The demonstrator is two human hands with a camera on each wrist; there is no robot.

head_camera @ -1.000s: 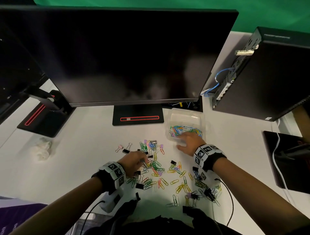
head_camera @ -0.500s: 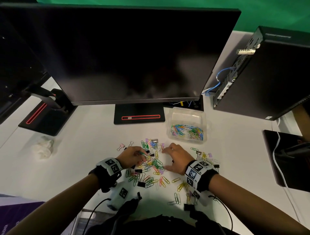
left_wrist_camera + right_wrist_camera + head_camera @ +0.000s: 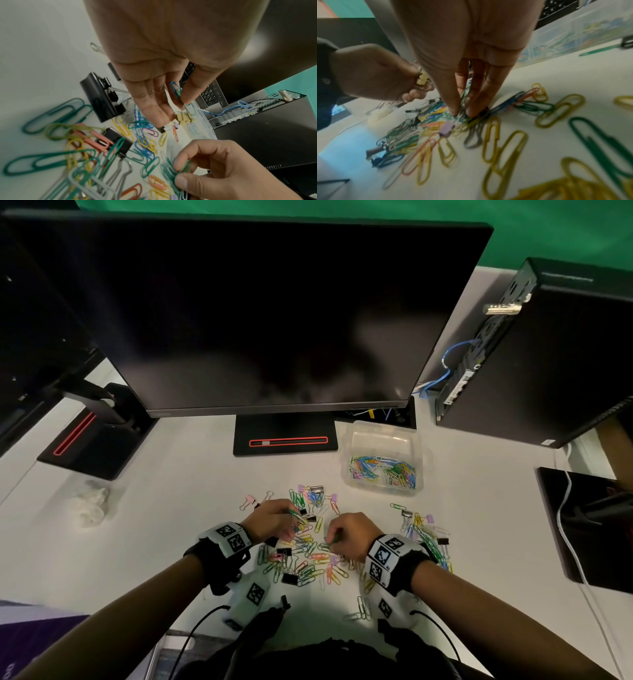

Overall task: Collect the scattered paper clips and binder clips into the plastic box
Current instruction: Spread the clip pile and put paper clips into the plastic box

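Note:
Coloured paper clips and small binder clips [image 3: 308, 559] lie scattered on the white desk in front of me. My left hand [image 3: 294, 518] hovers over the pile's far left, pinching blue-green paper clips [image 3: 177, 92] and a yellow binder clip [image 3: 184, 118]. My right hand [image 3: 334, 542] is down on the pile's middle, its fingertips [image 3: 453, 112] pinching a bunch of green paper clips [image 3: 171, 173]. The clear plastic box [image 3: 383, 436] stands to the far right of the pile and holds several paper clips. More clips [image 3: 424, 532] lie to the right of my right wrist.
A large dark monitor [image 3: 274, 320] on a black base [image 3: 284, 440] stands behind the pile. A black computer case [image 3: 548, 354] is at the back right, a black pad with a white cable [image 3: 589, 525] at the right edge, and crumpled tissue [image 3: 90, 505] at the left.
My right hand has come back from the plastic box to the middle of the pile and now pinches green clips. My left hand stayed over the pile, gathering clips.

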